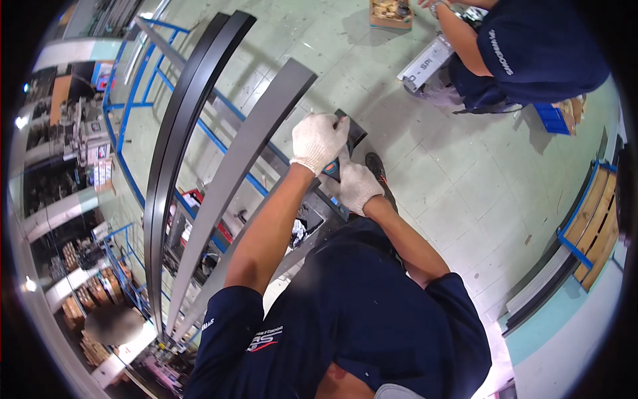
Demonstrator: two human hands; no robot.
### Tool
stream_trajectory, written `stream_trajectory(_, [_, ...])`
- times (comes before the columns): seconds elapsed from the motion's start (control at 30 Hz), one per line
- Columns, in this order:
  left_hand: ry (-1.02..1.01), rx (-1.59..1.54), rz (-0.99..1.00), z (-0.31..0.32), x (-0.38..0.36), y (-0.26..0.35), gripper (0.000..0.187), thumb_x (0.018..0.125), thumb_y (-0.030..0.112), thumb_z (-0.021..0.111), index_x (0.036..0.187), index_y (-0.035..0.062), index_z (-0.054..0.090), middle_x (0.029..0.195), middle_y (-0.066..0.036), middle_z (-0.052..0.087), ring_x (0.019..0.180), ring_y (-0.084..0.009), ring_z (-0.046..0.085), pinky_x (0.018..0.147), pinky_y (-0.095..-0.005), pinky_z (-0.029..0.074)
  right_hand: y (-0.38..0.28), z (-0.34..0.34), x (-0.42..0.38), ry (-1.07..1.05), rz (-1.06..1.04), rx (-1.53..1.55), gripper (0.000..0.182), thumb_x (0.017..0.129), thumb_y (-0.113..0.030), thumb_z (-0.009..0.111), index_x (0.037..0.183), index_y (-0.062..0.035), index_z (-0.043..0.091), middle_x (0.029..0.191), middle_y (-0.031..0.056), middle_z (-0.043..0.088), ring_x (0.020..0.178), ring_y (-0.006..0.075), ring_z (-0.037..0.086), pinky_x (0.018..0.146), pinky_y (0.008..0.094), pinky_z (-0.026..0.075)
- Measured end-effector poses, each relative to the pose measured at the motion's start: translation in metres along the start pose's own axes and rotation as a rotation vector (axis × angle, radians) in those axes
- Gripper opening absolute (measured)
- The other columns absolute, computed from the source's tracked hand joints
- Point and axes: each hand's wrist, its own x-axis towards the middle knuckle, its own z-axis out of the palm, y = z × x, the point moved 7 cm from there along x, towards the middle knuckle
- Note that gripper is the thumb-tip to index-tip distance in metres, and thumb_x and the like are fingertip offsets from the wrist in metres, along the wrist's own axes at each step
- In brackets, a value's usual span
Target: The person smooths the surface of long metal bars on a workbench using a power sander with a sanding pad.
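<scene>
My left hand [318, 141], in a white knit glove, is closed at the end of a dark grey metal profile [353, 126]. Its fingers are curled, and what they grip is hidden. Just below it, my right hand [360, 189], gloved too, is wrapped round a teal and black power tool [333, 171]. Most of the tool is covered by the gloves, so its exact kind does not show. A wide grey profile [249, 136] lies to the left of my hands, and a glossy black profile [178, 110] lies beyond it.
A blue metal frame rack [219, 138] supports the long profiles. At upper right, a person in a dark shirt [545, 50] bends over a white box [428, 63]. A carton [391, 14] stands on the tiled floor. On the right is a wooden pallet [595, 223].
</scene>
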Motion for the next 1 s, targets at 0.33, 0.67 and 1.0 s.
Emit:
stream_trajectory(0.33, [0.106, -0.029, -0.468, -0.036, -0.163, -0.194, 0.050, 0.103, 0.046, 0.067, 0.083, 0.0037, 0.083, 0.092, -0.023, 0.078, 0.094, -0.0445, 0.077, 0.086, -0.0557, 0.059, -0.083, 0.193, -0.006, -0.336, -0.261, -0.170, 0.110, 0.104, -0.047, 0.070, 0.170, 0.0162, 0.009, 0.101, 0.0380, 0.079, 0.095, 0.0557, 0.078, 0.089, 0.0626, 0.063])
stream_trajectory(0.67, [0.267, -0.026, -0.828, -0.047, -0.355, -0.371, 0.049, 0.102, 0.048, 0.068, 0.091, 0.0032, 0.084, 0.088, -0.025, 0.077, 0.091, -0.0468, 0.078, 0.084, -0.0542, 0.060, -0.166, 0.376, -0.037, -0.687, -0.414, -0.223, 0.107, 0.102, -0.047, 0.074, 0.174, 0.0090, 0.018, 0.118, 0.0376, 0.078, 0.114, 0.0523, 0.077, 0.103, 0.0592, 0.061])
stream_trajectory(1.0, [0.274, -0.127, -0.797, -0.053, -0.320, -0.352, 0.050, 0.097, 0.052, 0.069, 0.085, 0.0065, 0.084, 0.083, -0.024, 0.076, 0.087, -0.0454, 0.077, 0.080, -0.0530, 0.060, -0.165, 0.344, -0.024, -0.649, -0.338, -0.327, 0.105, 0.106, -0.051, 0.069, 0.176, 0.0077, 0.017, 0.121, 0.0376, 0.078, 0.115, 0.0530, 0.077, 0.103, 0.0580, 0.061])
